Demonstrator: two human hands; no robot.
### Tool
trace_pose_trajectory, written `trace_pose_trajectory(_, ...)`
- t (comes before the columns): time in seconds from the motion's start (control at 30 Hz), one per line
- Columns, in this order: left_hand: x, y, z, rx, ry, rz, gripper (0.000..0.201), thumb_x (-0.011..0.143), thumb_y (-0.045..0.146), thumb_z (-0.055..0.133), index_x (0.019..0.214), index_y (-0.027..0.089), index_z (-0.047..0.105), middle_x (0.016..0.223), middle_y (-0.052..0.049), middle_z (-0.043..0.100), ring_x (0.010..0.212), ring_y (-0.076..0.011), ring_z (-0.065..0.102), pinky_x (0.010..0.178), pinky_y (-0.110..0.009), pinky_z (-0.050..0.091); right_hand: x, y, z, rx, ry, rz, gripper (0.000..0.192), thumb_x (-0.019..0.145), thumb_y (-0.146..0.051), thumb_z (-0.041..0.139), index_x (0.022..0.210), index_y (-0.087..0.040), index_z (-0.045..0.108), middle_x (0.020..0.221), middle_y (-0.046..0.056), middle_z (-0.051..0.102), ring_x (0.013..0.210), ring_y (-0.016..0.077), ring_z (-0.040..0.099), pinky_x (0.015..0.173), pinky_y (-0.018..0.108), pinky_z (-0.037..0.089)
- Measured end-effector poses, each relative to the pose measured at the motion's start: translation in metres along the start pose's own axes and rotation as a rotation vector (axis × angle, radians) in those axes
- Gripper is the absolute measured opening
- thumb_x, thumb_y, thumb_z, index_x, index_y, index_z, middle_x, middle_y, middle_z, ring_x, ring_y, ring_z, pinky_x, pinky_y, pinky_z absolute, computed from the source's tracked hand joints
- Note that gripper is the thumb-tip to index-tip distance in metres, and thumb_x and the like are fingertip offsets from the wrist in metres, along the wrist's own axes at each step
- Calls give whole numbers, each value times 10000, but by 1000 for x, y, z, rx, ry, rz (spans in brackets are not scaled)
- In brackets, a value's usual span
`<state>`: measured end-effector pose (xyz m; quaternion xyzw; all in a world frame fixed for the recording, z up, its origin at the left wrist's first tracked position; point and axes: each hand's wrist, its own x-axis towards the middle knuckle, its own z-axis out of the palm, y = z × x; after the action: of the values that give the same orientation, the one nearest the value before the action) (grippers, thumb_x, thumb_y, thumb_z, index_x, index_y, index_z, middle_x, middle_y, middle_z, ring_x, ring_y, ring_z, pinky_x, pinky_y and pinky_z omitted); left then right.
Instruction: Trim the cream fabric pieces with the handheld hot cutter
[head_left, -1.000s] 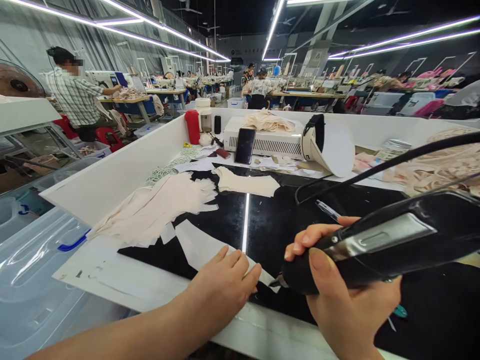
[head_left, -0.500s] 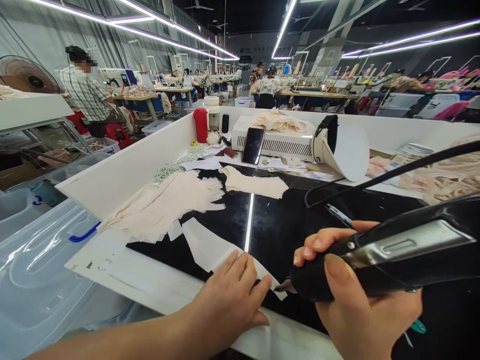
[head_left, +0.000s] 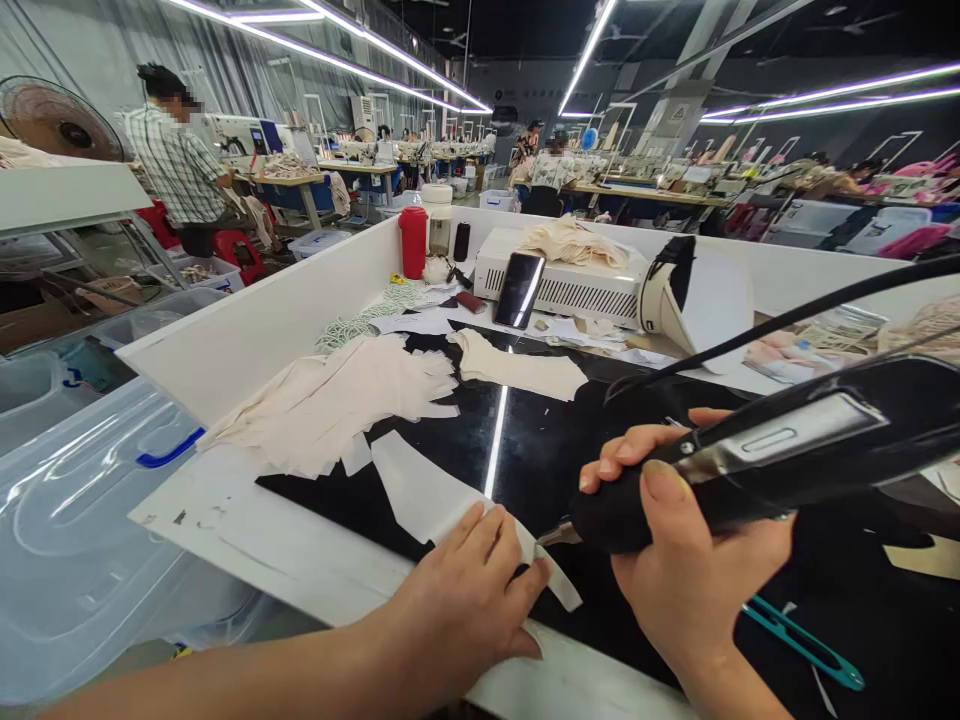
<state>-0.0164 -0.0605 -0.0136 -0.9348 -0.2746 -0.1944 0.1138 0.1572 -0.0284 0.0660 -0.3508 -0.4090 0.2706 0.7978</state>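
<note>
Bright ceiling light strips [head_left: 322, 62], one mirrored as glare on the glossy black tabletop [head_left: 525, 450], wide-angle bending at edges, sharp focus

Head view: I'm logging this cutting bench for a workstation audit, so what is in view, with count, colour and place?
white strip: one, on the black worktop, under the left hand
fabric pieces: a pile, cream, left on the worktop
fabric piece: one, cream, mid worktop
phone: one, black, leaning on a white box
bottle: one, red, far left corner
thread snips: one, teal, near right
storage bin: one, clear, left of the bench
handheld cutter: one, black, corded, tip at the strip
left hand: flat on the strip
right hand: fingers wrapped round the cutter
</note>
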Motion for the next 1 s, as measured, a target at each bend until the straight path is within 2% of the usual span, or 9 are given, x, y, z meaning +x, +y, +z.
trace_pose_trajectory(0.2, -1, -3, -2, -52, -3, -7, 809, 891, 703, 881, 1427, 154, 622, 1341, -204, 764, 1335, -372, 744, 1184, -486, 588, -1, 1, 4, -25, -11, 26, 428, 826, -164, 888, 1155, -276, 638, 778, -72, 747, 599, 163, 687, 537, 316, 639)
trace_pose_trajectory(0.4, -4, -6, 3, -100, 13, -9, 831, 841, 673, 934, 1424, 167, 626, 1341, -213, 750, 1323, -387, 743, 1166, -528, 613, 0, 9, 8, 29, -57, 12, 445, 871, -257, 914, 1208, -290, 627, 831, -79, 740, 596, 135, 686, 567, 301, 613)
trace_pose_trajectory(0.57, -7, -8, 5, -143, 18, -3, 850, 826, 666, 940, 1435, 161, 628, 1378, -241, 725, 1326, -411, 735, 1150, -560, 629, -3, 15, 10, 0, -90, 11, 373, 905, -180, 860, 1162, -306, 621, 874, -89, 746, 614, 118, 699, 564, 279, 616)
trace_pose_trajectory(0.73, -8, -15, -8, -238, 2, -21, 740, 862, 548, 966, 1419, 179, 650, 1368, -200, 729, 1309, -387, 739, 1166, -551, 627, -7, 11, 11, -8, -75, 6, 337, 888, -157, 859, 1048, -288, 592, 867, -86, 750, 619, 113, 703, 562, 269, 619)
trace_pose_trajectory(0.9, -15, -22, -28, -246, -68, -53, 719, 967, 441, 903, 1554, 186, 574, 1462, -212, 685, 1357, -379, 711, 1116, -501, 665, -17, 0, 12, 13, -31, 55, 439, 845, -152, 889, 1138, -287, 593, 826, -77, 754, 594, 135, 700, 537, 288, 623)
trace_pose_trajectory(1.0, -18, -19, -33, -264, -93, -70, 689, 980, 441, 889, 1546, 194, 585, 1458, -199, 687, 1350, -376, 712, 1124, -502, 662, -21, -6, 12, 37, -34, 74, 495, 831, -136, 892, 1201, -286, 599, 828, -71, 759, 582, 142, 696, 521, 293, 622)
